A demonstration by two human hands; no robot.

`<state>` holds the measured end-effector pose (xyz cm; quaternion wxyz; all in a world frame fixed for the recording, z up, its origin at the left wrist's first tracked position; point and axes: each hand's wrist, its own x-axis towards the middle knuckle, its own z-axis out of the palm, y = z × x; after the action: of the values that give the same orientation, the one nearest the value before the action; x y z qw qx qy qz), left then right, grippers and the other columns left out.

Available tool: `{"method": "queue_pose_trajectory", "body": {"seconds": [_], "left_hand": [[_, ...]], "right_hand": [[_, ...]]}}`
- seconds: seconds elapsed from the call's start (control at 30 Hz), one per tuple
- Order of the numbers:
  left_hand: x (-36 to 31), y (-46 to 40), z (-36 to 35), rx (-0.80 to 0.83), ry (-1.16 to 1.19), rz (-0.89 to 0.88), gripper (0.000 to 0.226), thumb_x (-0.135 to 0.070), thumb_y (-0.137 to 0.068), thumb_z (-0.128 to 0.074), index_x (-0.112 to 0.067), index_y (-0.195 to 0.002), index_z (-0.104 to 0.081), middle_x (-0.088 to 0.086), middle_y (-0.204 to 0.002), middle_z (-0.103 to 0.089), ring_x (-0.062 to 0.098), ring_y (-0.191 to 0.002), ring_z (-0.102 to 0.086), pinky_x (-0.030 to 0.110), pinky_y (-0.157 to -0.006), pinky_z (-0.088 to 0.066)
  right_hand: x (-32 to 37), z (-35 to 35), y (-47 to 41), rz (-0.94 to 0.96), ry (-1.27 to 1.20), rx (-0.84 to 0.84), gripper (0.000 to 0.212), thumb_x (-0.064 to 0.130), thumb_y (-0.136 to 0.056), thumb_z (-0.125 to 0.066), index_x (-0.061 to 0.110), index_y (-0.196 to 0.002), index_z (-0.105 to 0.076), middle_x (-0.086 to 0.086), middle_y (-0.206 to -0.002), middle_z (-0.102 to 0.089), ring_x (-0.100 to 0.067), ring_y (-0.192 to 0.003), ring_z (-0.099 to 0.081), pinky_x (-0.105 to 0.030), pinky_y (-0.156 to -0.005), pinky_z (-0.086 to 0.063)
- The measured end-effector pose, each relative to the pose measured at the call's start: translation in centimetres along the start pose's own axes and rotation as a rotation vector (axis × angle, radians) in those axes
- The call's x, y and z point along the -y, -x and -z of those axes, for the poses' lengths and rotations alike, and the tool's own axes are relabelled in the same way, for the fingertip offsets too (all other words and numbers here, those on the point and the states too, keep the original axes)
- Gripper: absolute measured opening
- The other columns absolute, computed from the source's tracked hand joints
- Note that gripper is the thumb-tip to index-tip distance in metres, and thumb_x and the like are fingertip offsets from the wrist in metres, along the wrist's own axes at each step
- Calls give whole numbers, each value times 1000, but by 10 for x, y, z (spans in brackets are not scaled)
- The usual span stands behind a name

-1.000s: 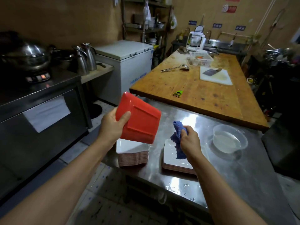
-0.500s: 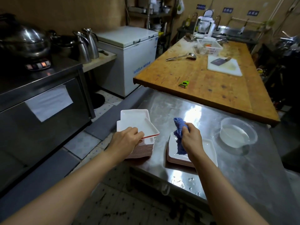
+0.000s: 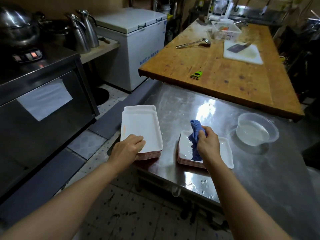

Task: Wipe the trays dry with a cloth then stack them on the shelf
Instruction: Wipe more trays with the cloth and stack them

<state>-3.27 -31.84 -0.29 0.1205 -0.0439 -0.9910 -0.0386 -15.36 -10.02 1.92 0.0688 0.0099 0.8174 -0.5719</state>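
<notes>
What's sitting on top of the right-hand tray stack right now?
On the right tray stack, the blue cloth hangs from the right hand, which grips it. The tray surface beneath hand and cloth is hidden.

The room around me is dim and warm-toned, the corners dark. Overhead light glares off the steel table (image 3: 204, 108) ahead of me. Straight edges bow toward the borders, and the far background looks soft.
</notes>
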Motion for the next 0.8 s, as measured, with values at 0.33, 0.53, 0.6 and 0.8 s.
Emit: {"method": "queue_pose_trajectory", "body": {"seconds": [0.33, 0.53, 0.6, 0.8], "left_hand": [[17, -21, -23, 130, 12, 110, 56, -46, -82, -64, -8, -121, -58, 6, -129, -56, 22, -118, -51, 35, -77, -50], [-13, -44, -21, 73, -67, 154, 47, -47, -92, -48, -8, -115, -59, 8, -120, -58, 26, -111, -52, 39, -84, -42], [-37, -53, -20, -51, 79, 100, 37, -33, -87, -62, -6, -113, -62, 10, -112, -64, 30, -103, -58, 39, -77, -47], [-92, -92, -50, 156, 369, 376, 38, -26, -88, -57, -11, -122, -50, 7, -120, -58, 28, -109, -54, 35, -85, -42]], "right_hand": [[-18, 6, -8, -45, 8, -31, 25, 19, -99, -35, 12, -110, -56, -15, -86, -66, -22, -57, -56, -26, -49, -45], [-26, 24, -13, -44, -4, -59, 23, 21, -99, -36, 16, -116, -51, -14, -92, -62, -23, -55, -53, -28, -47, -43], [-27, 31, -14, -34, 30, -66, 26, 18, -98, -37, 23, -124, -43, -5, -106, -57, -24, -60, -56, -24, -41, -41], [-42, 34, -21, 10, 225, -49, 29, 17, -95, -41, 13, -122, -32, -10, -101, -53, -22, -72, -53, -27, -54, -36]]}}
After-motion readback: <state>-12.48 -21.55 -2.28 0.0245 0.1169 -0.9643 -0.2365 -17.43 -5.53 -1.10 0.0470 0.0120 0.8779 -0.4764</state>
